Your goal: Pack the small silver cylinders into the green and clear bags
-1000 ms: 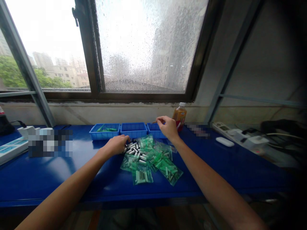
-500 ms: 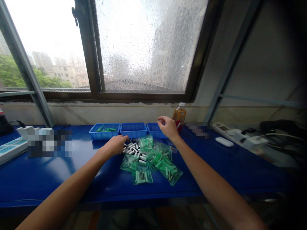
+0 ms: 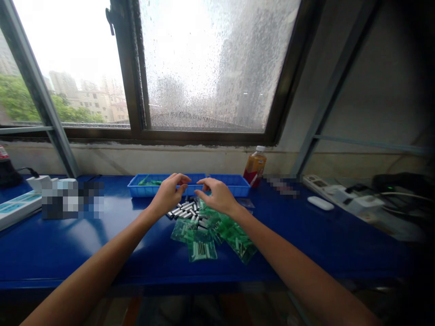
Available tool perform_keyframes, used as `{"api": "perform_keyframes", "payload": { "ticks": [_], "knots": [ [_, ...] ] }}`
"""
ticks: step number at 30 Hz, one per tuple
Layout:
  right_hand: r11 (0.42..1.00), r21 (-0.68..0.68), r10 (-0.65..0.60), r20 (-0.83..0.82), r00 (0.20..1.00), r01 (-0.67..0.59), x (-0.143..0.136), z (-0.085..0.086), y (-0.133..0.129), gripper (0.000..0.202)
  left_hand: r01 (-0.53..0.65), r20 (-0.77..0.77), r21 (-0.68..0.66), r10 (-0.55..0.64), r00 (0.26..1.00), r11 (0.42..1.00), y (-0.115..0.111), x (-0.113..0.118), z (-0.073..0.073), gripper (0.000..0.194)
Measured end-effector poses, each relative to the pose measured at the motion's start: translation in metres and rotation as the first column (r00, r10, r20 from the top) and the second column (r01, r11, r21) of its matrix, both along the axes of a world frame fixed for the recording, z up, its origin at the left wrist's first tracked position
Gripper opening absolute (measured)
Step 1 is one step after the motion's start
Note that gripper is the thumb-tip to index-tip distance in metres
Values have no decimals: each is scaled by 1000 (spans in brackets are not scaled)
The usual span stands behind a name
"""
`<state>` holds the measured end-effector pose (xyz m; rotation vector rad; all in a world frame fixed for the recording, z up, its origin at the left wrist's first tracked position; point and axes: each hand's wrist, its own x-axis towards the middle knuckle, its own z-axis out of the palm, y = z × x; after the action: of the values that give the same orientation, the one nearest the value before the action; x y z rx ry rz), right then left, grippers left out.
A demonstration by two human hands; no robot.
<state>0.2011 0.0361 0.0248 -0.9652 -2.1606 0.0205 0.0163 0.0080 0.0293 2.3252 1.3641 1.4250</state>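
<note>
My left hand (image 3: 171, 192) hovers over the left part of a pile of small black-and-white cylindrical pieces (image 3: 185, 209), its fingers bent and a gap showing between thumb and fingertips. Facing it, my right hand (image 3: 218, 195) is above several green-tinted clear bags (image 3: 234, 233), thumb and fingers also apart. I see nothing held in either hand. One bag nearest me (image 3: 202, 248) lies flat with small rods inside. Behind the hands stand blue trays in a row: the left tray (image 3: 136, 192) contains green items, and the right tray (image 3: 238, 191) is partly hidden by my right hand.
A bottle of amber drink (image 3: 255, 165) stands behind the right tray. A white oblong case (image 3: 320, 203) and a power strip with plugs (image 3: 353, 199) lie to the right. Another power strip (image 3: 20, 206) is at the left. The blue table (image 3: 142, 260) ends at its front edge.
My left hand has lifted off the pile and moved slightly up. My right hand has come left and down from the right tray, so the two hands now face each other closely.
</note>
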Motion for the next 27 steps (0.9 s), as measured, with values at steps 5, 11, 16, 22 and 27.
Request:
{"api": "perform_keyframes", "payload": {
  "ticks": [5,11,16,22,27],
  "knots": [
    [1000,-9,6,12,1000,-6,-22,-7,-20,29,47,180,23,-50,982,999,-4,11,-3,13],
    [999,36,-31,1,1000,31,-19,-6,-18,13,43,4,73,-43,999,996,-7,13,-5,18],
    [999,23,-43,-7,999,43,-15,-5,-14,13,63,-119,134,-47,992,989,-5,7,-6,23],
    [999,7,-36,50,998,35,-15,-9,-14,15,82,-160,40,-75,984,996,-2,5,-5,22],
    [999,8,-51,73,996,51,-15,-8,-17,17,26,-129,-31,-30,991,999,-2,4,-2,20]
  ]
}}
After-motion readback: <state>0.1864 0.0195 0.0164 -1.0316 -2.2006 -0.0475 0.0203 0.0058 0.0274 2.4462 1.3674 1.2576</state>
